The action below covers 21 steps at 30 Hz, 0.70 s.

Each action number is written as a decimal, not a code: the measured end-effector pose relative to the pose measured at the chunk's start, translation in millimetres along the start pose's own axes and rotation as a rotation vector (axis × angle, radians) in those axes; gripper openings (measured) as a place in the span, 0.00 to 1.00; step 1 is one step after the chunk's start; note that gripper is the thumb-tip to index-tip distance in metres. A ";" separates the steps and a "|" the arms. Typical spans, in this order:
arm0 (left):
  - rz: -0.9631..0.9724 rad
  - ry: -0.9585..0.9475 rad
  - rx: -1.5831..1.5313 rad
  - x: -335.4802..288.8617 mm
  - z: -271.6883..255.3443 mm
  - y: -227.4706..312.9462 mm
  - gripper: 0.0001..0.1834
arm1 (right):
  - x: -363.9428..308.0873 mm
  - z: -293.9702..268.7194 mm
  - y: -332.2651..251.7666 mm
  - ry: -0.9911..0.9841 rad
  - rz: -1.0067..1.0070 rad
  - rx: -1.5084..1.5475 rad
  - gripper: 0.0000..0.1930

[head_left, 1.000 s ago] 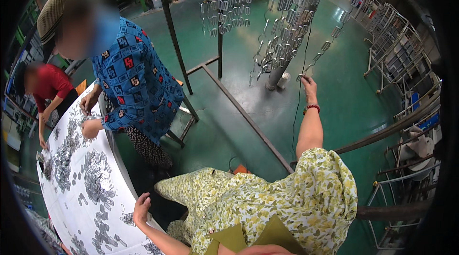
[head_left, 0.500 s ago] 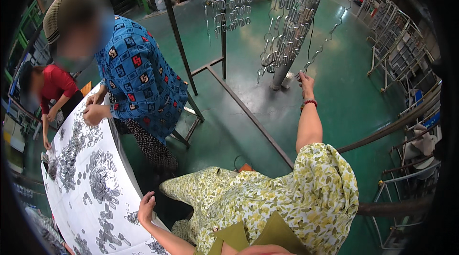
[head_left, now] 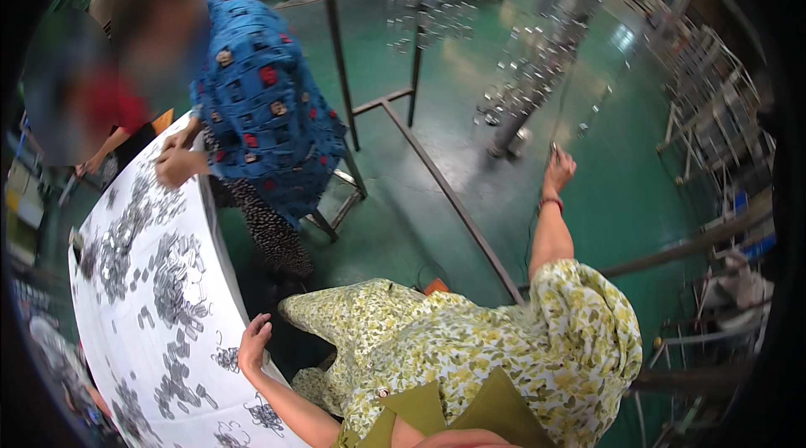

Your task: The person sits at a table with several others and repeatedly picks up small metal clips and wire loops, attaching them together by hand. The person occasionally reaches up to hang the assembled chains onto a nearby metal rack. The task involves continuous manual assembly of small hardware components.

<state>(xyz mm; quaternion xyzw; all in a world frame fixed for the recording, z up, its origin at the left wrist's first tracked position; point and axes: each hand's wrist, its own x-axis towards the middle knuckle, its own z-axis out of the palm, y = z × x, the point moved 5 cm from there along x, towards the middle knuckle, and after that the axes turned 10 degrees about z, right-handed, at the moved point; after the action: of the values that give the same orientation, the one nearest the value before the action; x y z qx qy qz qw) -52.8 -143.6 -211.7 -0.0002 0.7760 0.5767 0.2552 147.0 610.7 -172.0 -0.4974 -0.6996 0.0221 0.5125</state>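
Note:
My right hand (head_left: 559, 171) is stretched out ahead over the floor, its fingers pinched together. A thin dark line shows just above the fingertips, too blurred to tell what it is. Beyond hangs a dense bunch of shiny metal loops (head_left: 537, 70), with a separate strand of loops (head_left: 595, 108) to its right. My left hand (head_left: 254, 343) is at the near edge of the white table (head_left: 109, 356), fingers out and holding nothing. Closest to it lies a small cluster of thin metal hooks (head_left: 225, 357); flat metal loops (head_left: 180, 280) are heaped farther up the table.
A co-worker in a blue patterned shirt (head_left: 260, 104) works over the table's far side; another in red (head_left: 113, 108) is behind. A dark metal frame (head_left: 445, 188) spans the green floor ahead. More loops (head_left: 428, 7) hang at the back. Wheeled racks (head_left: 714, 104) stand at right.
My right hand has moved slightly right and down, away from the hanging loops. The view has shifted and blurred. My left hand stays at the table edge.

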 end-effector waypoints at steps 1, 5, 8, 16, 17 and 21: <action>-0.006 0.022 -0.028 -3.4 -2.2 -0.9 0.21 | -11.4 2.5 -13.3 -0.117 -0.090 -0.046 0.10; 0.485 0.017 0.356 10.3 6.1 3.4 0.18 | -110.1 31.2 -92.4 -0.618 -0.678 0.165 0.08; 0.452 0.142 0.468 -19.5 42.7 56.2 0.17 | -253.7 22.6 -183.5 -1.449 -0.433 0.423 0.04; 0.522 1.125 0.370 -136.6 28.7 98.9 0.09 | -424.6 -192.0 -487.7 -2.229 -0.908 1.335 0.07; 0.478 1.214 0.319 -149.3 21.0 97.1 0.07 | -431.2 -206.6 -499.3 -2.258 -0.941 1.332 0.07; 0.415 1.377 0.191 -184.4 9.2 95.2 0.05 | -454.2 -238.8 -517.3 -2.511 -0.959 1.355 0.08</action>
<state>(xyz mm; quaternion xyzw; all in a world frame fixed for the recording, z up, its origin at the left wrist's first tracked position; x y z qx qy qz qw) 83.1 -157.7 -55.3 -0.1936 0.7917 0.4123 -0.4070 -33.9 -90.9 -94.9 0.4385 -0.6207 0.5668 -0.3183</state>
